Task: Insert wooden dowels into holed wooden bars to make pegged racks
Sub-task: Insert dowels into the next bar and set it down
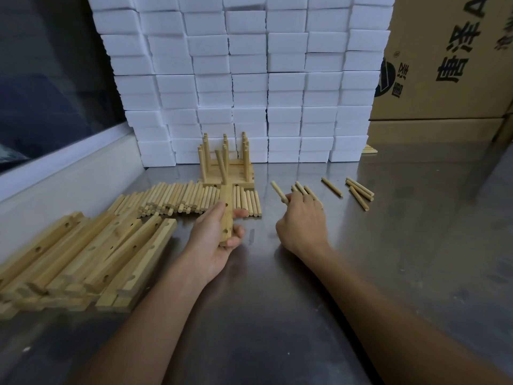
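Left hand (219,234) grips a bar (226,218); right hand (301,218) grips dowels (299,190).
Steady the bar, align one dowel square over a hole, then press.

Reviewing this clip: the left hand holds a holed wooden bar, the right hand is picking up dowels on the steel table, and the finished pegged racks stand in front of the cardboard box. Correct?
Not quite. In the head view the finished pegged racks stand in front of the stack of white foam blocks, not the cardboard box. The rest holds: the left hand holds a holed wooden bar, and the right hand is picking up dowels on the steel table.
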